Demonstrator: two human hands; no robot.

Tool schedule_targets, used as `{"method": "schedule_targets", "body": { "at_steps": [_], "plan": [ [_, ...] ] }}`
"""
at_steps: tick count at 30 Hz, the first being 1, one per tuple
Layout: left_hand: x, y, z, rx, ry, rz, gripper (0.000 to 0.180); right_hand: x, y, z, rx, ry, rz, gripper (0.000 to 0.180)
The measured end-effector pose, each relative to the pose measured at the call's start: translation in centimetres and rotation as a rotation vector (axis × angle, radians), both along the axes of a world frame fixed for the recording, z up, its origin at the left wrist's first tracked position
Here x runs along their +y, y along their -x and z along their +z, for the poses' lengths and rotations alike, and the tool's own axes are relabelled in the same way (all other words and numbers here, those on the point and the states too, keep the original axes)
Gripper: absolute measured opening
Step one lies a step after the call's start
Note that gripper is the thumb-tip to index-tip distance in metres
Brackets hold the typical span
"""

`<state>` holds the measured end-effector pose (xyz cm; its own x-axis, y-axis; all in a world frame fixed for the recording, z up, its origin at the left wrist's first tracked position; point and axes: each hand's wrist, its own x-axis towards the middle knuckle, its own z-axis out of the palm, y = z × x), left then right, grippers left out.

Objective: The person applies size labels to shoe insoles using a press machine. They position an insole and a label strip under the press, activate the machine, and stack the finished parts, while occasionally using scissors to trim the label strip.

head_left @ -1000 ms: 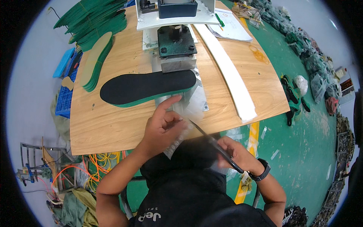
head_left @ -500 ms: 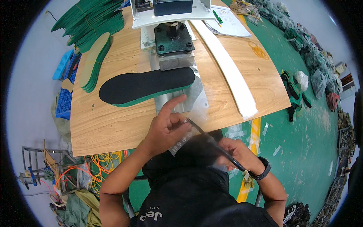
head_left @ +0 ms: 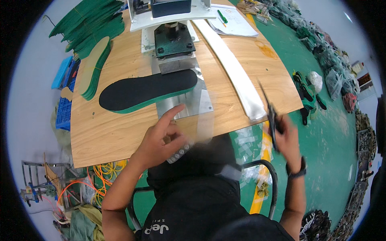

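My left hand (head_left: 160, 142), at the table's front edge, pinches a clear plastic strip marked with a row of small round spots (head_left: 179, 153); its index finger points forward. Clear film (head_left: 205, 122) stretches beside that hand over the edge, blurred. Out to the right, my right hand (head_left: 288, 138) grips black scissors (head_left: 272, 118), smeared by motion, blades pointing away from me. A black insole with a green edge (head_left: 148, 90) lies beyond my left hand, its right end beside the press's metal block (head_left: 177, 64). A loose clear piece (head_left: 231, 172) shows over my lap.
The press (head_left: 173, 38) stands mid-table. A long white strip (head_left: 233, 68) runs to the front edge, near the scissors. Green insoles (head_left: 94, 68) are stacked at left, a notepad (head_left: 233, 24) lies at back right. Clear scraps (head_left: 249, 148) litter the floor; a chair arm (head_left: 265, 162) curves beside me.
My right hand has swung the scissors away from the strip, to the right and forward. A clear piece now shows over my lap. My left hand keeps its hold.
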<state>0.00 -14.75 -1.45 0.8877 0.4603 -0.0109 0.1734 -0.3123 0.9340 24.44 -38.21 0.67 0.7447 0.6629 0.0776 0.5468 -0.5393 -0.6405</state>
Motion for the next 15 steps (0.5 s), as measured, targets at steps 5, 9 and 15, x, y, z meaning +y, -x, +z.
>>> {"method": "schedule_targets", "body": {
  "at_steps": [5,9,15],
  "plan": [
    [-0.1,-4.1,-2.5,-0.169,-0.386,-0.033,0.041,3.1,-11.2,-1.8,-0.358,0.051,0.104,0.033],
    [-3.0,-4.7,-2.5,-0.197,-0.363,-0.317,0.037,6.6,-14.1,-2.3,-0.438,0.102,0.184,0.033],
    [-4.0,-2.7,-0.1,-0.245,-0.202,-0.393,0.044,9.5,-16.5,-2.7,-0.732,0.2,0.02,0.022]
  ]
}}
